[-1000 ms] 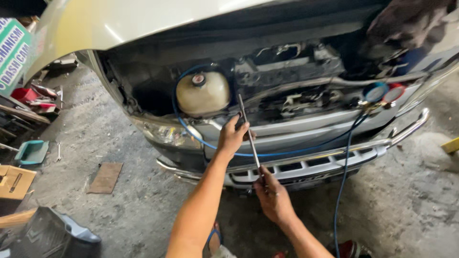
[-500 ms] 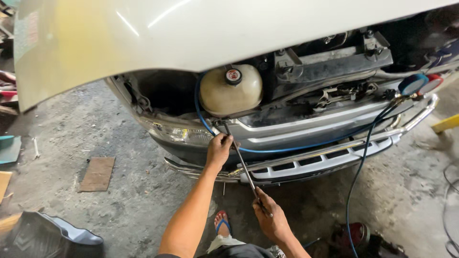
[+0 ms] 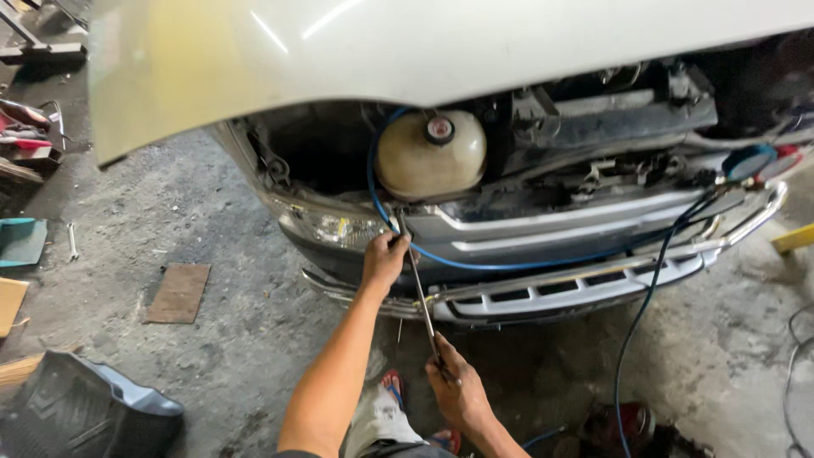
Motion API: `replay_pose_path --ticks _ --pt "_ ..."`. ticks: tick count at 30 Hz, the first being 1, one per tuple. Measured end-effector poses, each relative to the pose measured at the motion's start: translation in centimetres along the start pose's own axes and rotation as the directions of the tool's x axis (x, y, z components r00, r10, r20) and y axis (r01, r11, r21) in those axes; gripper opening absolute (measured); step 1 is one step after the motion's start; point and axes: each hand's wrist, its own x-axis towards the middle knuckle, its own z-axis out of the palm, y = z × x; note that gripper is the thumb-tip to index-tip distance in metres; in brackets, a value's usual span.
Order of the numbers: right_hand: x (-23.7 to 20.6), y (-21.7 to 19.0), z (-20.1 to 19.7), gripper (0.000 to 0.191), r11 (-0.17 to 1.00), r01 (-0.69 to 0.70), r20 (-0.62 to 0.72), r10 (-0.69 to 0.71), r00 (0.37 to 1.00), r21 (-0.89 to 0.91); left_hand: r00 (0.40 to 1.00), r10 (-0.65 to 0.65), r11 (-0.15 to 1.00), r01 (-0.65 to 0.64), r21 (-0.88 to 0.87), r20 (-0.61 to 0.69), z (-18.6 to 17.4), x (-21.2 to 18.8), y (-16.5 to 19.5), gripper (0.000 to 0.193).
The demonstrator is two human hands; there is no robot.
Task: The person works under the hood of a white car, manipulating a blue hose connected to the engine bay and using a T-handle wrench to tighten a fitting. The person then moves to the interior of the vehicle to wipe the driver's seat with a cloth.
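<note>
I stand at the open front of a white vehicle with its hood [image 3: 441, 51] raised. A thin metal rod [image 3: 420, 297] runs from the front edge of the engine bay down toward me. My left hand [image 3: 384, 259] grips its upper end by the headlight [image 3: 326, 229]. My right hand [image 3: 458, 392] holds its lower end, below the chrome bumper [image 3: 560, 293]. A cream coolant tank [image 3: 431, 154] with a red cap sits behind the rod. A blue hose [image 3: 509, 263] loops around the tank and across the grille.
Gauges [image 3: 759, 163] hang at the right of the engine bay, with a dark hose [image 3: 632, 339] dropping to the floor. A black floor mat [image 3: 76, 416], a brown board [image 3: 180, 293], a wrench [image 3: 72, 242] and a teal tray [image 3: 21, 242] lie on the concrete at left.
My view has tipped down and closer, so the hood fills the top. The rod has come down from near upright in the engine bay. Both hands have lowered with it.
</note>
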Motion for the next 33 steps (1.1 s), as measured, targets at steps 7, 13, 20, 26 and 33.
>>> replay_pose_path --ticks 7,13,20,26,33 --pt "-1.1 -1.4 3.4 0.056 0.912 -0.082 0.036 0.074 0.997 0.402 0.994 0.041 0.994 -0.030 -0.106 0.102 -1.2 0.6 1.2 0.018" --pt "-1.7 -2.1 5.5 0.053 0.715 -0.168 -0.028 0.254 0.967 0.679 0.966 -0.022 1.000 0.018 0.019 0.259 -1.8 1.3 2.4 0.025" --pt "-2.5 -4.2 7.6 0.053 0.921 -0.268 -0.229 0.336 0.913 0.282 0.932 0.174 0.964 -0.228 0.140 0.319 -2.8 2.3 1.7 0.042" --pt "-2.7 -7.5 7.4 0.053 0.972 -0.235 -0.392 0.213 0.895 -0.007 0.928 0.113 0.987 -0.146 0.068 0.356 -3.1 2.1 3.0 0.031" --pt "-2.5 -8.9 8.0 0.072 0.682 -0.094 -0.371 -0.271 0.888 -0.725 0.948 0.003 1.000 -0.001 -0.007 0.319 -2.9 1.8 4.3 0.025"
